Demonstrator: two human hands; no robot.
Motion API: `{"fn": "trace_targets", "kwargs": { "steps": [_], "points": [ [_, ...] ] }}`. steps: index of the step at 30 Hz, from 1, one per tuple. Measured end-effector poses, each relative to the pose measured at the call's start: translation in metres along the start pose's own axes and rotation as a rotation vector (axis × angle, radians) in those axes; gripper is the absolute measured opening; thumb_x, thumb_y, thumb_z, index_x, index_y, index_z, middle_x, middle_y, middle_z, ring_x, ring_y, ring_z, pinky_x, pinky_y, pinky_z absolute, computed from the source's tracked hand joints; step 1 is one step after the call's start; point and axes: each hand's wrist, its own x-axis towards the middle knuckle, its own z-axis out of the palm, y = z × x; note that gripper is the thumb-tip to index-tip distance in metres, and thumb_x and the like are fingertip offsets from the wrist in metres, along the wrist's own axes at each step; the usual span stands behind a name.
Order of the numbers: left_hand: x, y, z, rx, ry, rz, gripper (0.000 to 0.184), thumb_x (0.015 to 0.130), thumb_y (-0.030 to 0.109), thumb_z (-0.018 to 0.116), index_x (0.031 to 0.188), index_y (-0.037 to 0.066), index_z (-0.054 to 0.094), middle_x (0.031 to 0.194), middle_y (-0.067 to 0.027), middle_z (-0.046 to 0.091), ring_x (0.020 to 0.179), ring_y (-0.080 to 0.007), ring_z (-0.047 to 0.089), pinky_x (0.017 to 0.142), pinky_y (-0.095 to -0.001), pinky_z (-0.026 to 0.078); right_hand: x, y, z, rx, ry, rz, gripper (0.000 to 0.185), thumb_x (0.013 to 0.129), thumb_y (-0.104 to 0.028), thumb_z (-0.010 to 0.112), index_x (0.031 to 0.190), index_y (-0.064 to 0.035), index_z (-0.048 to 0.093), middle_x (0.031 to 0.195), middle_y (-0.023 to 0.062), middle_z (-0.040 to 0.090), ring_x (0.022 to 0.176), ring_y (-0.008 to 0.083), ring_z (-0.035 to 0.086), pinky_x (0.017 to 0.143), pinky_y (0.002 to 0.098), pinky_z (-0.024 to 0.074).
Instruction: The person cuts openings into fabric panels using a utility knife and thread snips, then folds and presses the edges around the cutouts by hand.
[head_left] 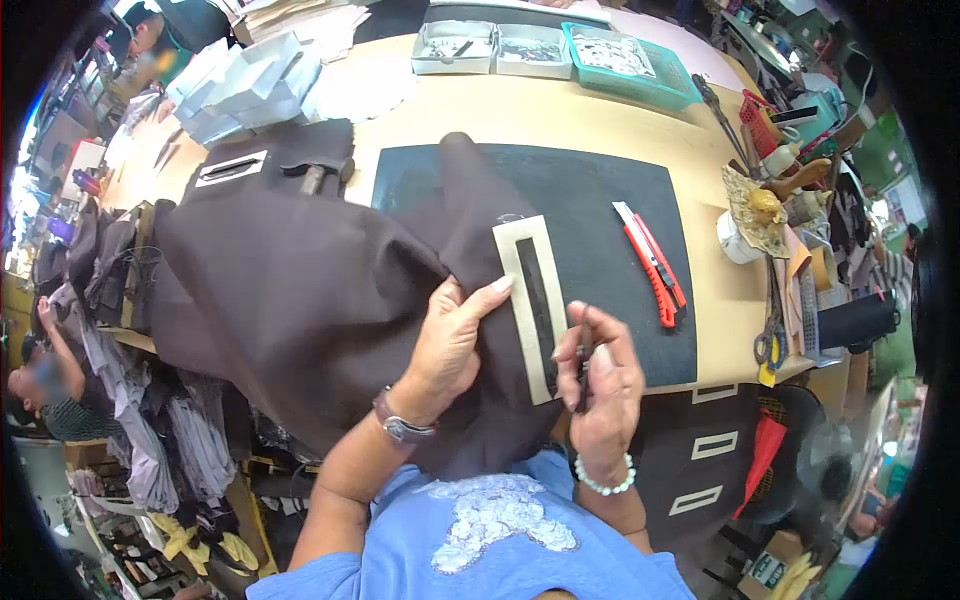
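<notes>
A large dark brown sheet of material (300, 270), cloth or leather, is bunched across the table edge and over my lap. My left hand (448, 345) is closed on a fold of it, thumb at the edge of a cream rectangular frame (512, 272). That frame surrounds a long dark slot (537, 295) in the material. Just right of the frame's lower end, my right hand (606, 385) pinches a slim dark tool (583, 365); its exact kind is not clear. A dark cutting mat (600, 190) lies underneath, partly covered by the material.
Right of my hands, two red utility knives (652, 265) lie on the mat. Scissors (770, 345) and a glue-crusted pot (740, 235) are at the right edge. Boxes of small parts (455, 48) and a teal tray (630, 65) line the back. Other people sit at left.
</notes>
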Motion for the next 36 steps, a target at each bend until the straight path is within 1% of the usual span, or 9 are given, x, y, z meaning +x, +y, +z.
{"fn": "trace_targets", "kwargs": {
  "steps": [2,4,7,10,11,14,20,29,36],
  "points": [
    [-0.001,-0.010,-0.002,-0.060,0.014,-0.018,0.021,0.087,0.006,0.060,0.107,0.002,0.059,0.102,-0.0050,0.065,0.089,-0.0118,0.061,0.082,-0.0278,0.049,0.001,0.011,0.004,-0.031,0.019,0.120,0.031,0.096,-0.014,0.041,0.122,0.0019,0.049,0.084,-0.0001,0.051,0.055,-0.0009,0.035,0.048,0.0139,0.0288],
    [-0.002,-0.014,-0.006,-0.005,0.048,0.028,0.019,0.087,0.007,0.060,0.105,0.002,0.060,0.101,-0.0050,0.065,0.089,-0.0113,0.061,0.082,-0.0273,0.048,0.006,0.036,-0.001,-0.046,0.049,0.212,0.032,0.098,-0.016,0.041,0.122,0.0021,0.050,0.079,-0.0018,0.050,0.053,-0.0014,0.032,0.046,0.0139,0.0263],
    [-0.001,-0.008,-0.012,0.067,0.136,0.067,0.019,0.086,0.013,0.064,0.100,0.001,0.061,0.098,-0.0050,0.065,0.088,-0.0105,0.060,0.080,-0.0263,0.048,0.005,0.039,-0.001,-0.041,0.034,0.206,0.032,0.097,-0.017,0.042,0.122,0.0023,0.051,0.080,-0.0020,0.050,0.052,-0.0012,0.032,0.045,0.0143,0.0262],
    [0.002,-0.002,-0.013,0.120,0.152,0.120,0.025,0.086,0.019,0.067,0.101,0.000,0.062,0.097,-0.0052,0.066,0.086,-0.0101,0.061,0.078,-0.0261,0.048,0.011,0.036,0.000,-0.074,0.017,0.246,0.033,0.097,-0.018,0.044,0.122,0.0028,0.051,0.078,-0.0013,0.051,0.052,-0.0008,0.035,0.045,0.0144,0.0287],
    [0.002,0.000,-0.013,0.100,0.142,0.112,0.023,0.086,0.019,0.067,0.100,0.001,0.062,0.096,-0.0050,0.066,0.085,-0.0099,0.061,0.077,-0.0259,0.049,0.012,0.035,0.001,-0.085,0.011,0.266,0.034,0.097,-0.018,0.044,0.122,0.0028,0.050,0.078,-0.0010,0.052,0.052,-0.0007,0.036,0.045,0.0144,0.0292],
    [0.001,0.002,-0.012,0.056,0.136,0.119,0.020,0.086,0.017,0.066,0.099,0.002,0.063,0.094,-0.0041,0.066,0.082,-0.0094,0.061,0.074,-0.0254,0.049,0.015,0.033,0.005,-0.071,0.010,0.270,0.032,0.096,-0.017,0.046,0.121,0.0024,0.045,0.075,0.0009,0.055,0.052,-0.0001,0.038,0.045,0.0145,0.0302],
    [0.002,0.000,-0.011,0.026,0.140,0.156,0.016,0.087,0.014,0.065,0.098,0.003,0.064,0.093,-0.0031,0.066,0.080,-0.0088,0.061,0.072,-0.0247,0.050,0.019,0.030,0.005,-0.168,0.004,0.319,0.022,0.095,-0.017,0.050,0.107,-0.0032,0.038,0.069,0.0053,0.059,0.047,0.0006,0.038,0.041,0.0159,0.0301],
    [-0.002,0.000,-0.008,0.009,0.122,0.171,0.016,0.087,0.013,0.065,0.098,0.002,0.065,0.091,-0.0035,0.067,0.078,-0.0083,0.061,0.070,-0.0234,0.050,0.023,0.029,0.008,-0.179,0.026,0.324,0.018,0.095,-0.016,0.050,0.104,-0.0058,0.038,0.068,0.0072,0.059,0.045,0.0008,0.039,0.040,0.0157,0.0299],
    [-0.007,-0.002,-0.008,0.043,0.140,0.205,0.016,0.087,0.014,0.065,0.097,0.001,0.065,0.091,-0.0038,0.067,0.078,-0.0079,0.060,0.070,-0.0234,0.050,0.025,0.030,0.015,-0.075,0.032,0.264,0.017,0.095,-0.014,0.050,0.102,-0.0075,0.037,0.069,0.0087,0.059,0.043,0.0010,0.039,0.037,0.0158,0.0284]
  ]
}}
